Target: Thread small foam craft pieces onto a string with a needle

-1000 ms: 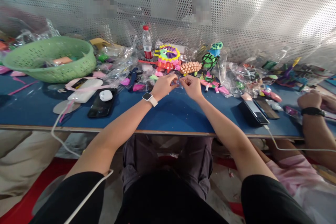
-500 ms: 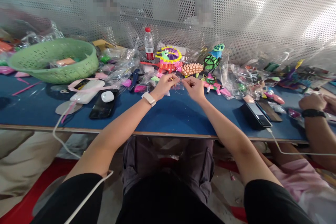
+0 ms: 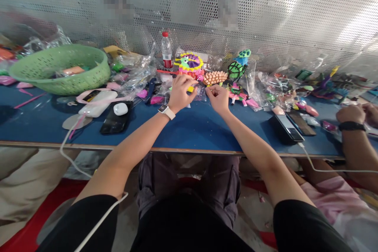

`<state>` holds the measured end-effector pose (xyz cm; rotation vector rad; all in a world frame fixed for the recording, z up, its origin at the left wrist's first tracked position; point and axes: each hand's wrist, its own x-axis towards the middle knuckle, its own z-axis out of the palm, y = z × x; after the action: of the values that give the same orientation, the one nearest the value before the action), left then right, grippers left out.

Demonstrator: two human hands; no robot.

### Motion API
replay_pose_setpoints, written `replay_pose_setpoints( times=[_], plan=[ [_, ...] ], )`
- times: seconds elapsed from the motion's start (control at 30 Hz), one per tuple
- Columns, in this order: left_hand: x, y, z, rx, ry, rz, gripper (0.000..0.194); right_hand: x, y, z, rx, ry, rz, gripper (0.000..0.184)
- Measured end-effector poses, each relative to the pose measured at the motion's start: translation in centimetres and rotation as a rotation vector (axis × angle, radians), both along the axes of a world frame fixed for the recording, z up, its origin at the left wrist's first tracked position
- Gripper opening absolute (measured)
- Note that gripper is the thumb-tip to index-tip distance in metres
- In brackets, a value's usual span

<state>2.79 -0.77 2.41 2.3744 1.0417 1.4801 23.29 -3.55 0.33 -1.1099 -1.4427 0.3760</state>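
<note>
My left hand (image 3: 180, 91), with a white watch on the wrist, is curled over a small clear plastic bag (image 3: 200, 93) on the blue table (image 3: 189, 128), and a bit of yellow shows under its fingers. My right hand (image 3: 217, 97) is closed in a pinch at the bag's right edge. Just beyond the hands stand colourful foam craft toys: a yellow and purple round figure (image 3: 188, 63), an orange spiky piece (image 3: 214, 77) and a green turtle (image 3: 238, 66).
A green basket (image 3: 60, 67) sits at the left. Near it lie a white power bank (image 3: 96, 101), a black phone with a white earbud case (image 3: 115, 116), and a water bottle (image 3: 166, 49) further back. Two phones (image 3: 291, 125) lie at the right, beside another person's hands (image 3: 356, 114).
My left hand has moved forward and curled down over the bag. My right hand stays pinched at nearly the same spot.
</note>
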Motion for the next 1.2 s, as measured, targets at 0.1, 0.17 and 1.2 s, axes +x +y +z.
replay_pose_setpoints(
  times=[0.1,0.17,1.2],
  plan=[
    [0.6,-0.7,0.1,0.077,0.2,-0.01,0.014,-0.3,-0.2,-0.1,0.02,-0.016,0.03,0.028],
    [1.0,-0.6,-0.1,0.075,0.223,-0.007,0.017,-0.3,-0.4,-0.1,0.033,-0.045,0.044,0.027],
    [1.2,1.4,-0.5,-0.855,-0.323,-0.571,0.016,0.5,-0.3,0.2,0.039,-0.17,0.042,0.032]
  ],
)
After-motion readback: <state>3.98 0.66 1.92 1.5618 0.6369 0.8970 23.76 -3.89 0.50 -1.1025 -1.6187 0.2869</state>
